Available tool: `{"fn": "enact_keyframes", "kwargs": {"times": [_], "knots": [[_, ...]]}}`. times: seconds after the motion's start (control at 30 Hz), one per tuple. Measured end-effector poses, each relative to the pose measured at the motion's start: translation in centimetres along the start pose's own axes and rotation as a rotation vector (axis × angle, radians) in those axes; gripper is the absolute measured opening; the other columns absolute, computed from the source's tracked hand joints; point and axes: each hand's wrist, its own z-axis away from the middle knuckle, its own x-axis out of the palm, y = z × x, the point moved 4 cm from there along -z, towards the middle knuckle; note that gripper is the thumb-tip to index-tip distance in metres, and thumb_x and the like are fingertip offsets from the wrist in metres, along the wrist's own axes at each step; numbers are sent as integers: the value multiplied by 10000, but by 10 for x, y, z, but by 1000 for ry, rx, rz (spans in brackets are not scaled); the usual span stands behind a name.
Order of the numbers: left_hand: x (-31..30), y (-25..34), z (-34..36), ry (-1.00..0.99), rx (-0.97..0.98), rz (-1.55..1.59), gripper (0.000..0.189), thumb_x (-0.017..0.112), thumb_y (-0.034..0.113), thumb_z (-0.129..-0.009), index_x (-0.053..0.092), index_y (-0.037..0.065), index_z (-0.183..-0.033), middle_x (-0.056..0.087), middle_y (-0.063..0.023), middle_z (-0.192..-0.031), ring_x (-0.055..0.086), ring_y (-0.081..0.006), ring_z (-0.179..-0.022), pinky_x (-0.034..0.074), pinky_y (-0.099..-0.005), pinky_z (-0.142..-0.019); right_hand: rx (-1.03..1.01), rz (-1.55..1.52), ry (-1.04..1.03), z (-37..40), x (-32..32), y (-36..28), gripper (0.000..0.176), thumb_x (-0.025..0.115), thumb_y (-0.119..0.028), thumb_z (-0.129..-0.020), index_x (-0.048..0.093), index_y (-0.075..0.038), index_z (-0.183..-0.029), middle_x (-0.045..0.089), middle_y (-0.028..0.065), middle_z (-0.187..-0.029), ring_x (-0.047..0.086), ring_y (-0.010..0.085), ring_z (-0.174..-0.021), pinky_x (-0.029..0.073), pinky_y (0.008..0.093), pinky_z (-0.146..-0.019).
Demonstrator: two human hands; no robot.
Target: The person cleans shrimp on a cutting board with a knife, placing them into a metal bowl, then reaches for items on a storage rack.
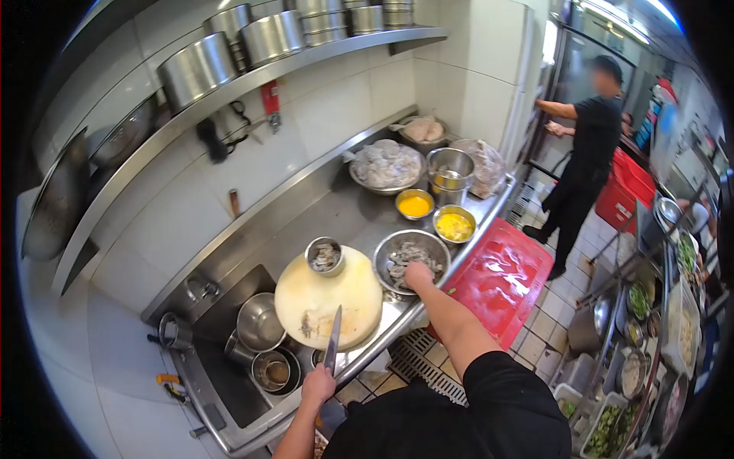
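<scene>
My left hand [318, 384] is closed round the handle of a knife [333, 340], whose blade points up over the near part of a round, pale cutting board [287, 294]. Dark scraps lie beside the blade. A small metal cup [326, 256] with shrimp stands on the board's far edge. To the right, my right hand [418, 276] reaches into a metal bowl [380, 260] of grey shrimp [409, 252]. Its fingertips are among the shrimp, so what they hold cannot be made out.
Bowls of yellow liquid [414, 204] and yellow pieces [454, 225] stand behind the shrimp bowl. The sink [222, 375] holds pots at left. A red lid [508, 279] lies at right. Another person [585, 145] stands at the back right.
</scene>
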Motion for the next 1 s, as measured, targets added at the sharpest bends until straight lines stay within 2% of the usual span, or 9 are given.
{"fn": "enact_keyframes", "kwargs": {"times": [0.17,0.23,0.37,0.5,0.67,0.73,0.83,0.9,1.0], "knots": [[1,-3,-2,71,55,21,303,426,258,-902,564,-9,-944,606,-286,-926,573,-450,-910,434,-519,-815,-61,-46,20,11,-33,-11,220,573,-203,-787,698,-38,-861,655,199,-935,644,320,-881,509,412,-782],[12,-15,-18,70,156,26,290,438,250,-892,568,-6,-929,602,-292,-913,573,-451,-899,436,-517,-801,-192,-285,138,19,-42,-23,242,634,-246,-731,695,-64,-879,654,201,-868,642,330,-819,498,437,-752],[34,-42,-45,9,174,144,257,464,217,-875,551,-21,-916,600,-293,-886,575,-451,-877,435,-511,-765,-416,-728,254,80,-64,-60,283,630,-243,-737,689,-37,-922,677,147,-849,643,215,-780,499,330,-728],[17,-24,-33,223,282,153,231,488,177,-858,523,-40,-928,599,-289,-858,574,-455,-860,433,-505,-743,-86,-1157,-156,131,-38,-76,300,641,-265,-758,692,-33,-941,673,78,-796,609,137,-733,487,259,-701],[32,-35,-76,-39,266,126,214,472,164,-855,501,-46,-875,615,-277,-796,621,-423,-779,470,-485,-710,-7,-721,4,124,49,-72,228,570,-189,-779,700,-26,-871,661,183,-775,646,282,-744,497,377,-732],[29,-33,-78,-52,283,129,209,468,162,-860,499,-44,-875,617,-257,-762,631,-399,-707,483,-473,-658,-291,-453,-62,133,55,-93,266,516,-121,-778,665,-17,-972,639,231,-843,615,347,-877,468,405,-810],[12,-15,-54,-103,283,157,187,455,149,-873,491,-35,-876,617,-205,-693,631,-320,-526,500,-428,-499,-261,-548,258,155,41,-120,389,526,-96,-761,566,-22,-1140,594,209,-986,561,328,-988,437,415,-851],[10,-14,-52,-80,297,185,174,449,143,-878,481,-28,-873,611,-188,-671,600,-288,-441,481,-397,-413,-319,-365,266,180,27,-136,448,557,-108,-735,526,-21,-1174,542,182,-1064,533,321,-1023,436,422,-851],[1,-10,-42,-87,264,308,176,452,131,-872,499,-30,-925,624,-223,-743,634,-345,-571,507,-437,-535,-396,-55,176,194,36,-132,525,591,-113,-707,478,-36,-1214,478,145,-1136,482,309,-1068,419,435,-861]]}}
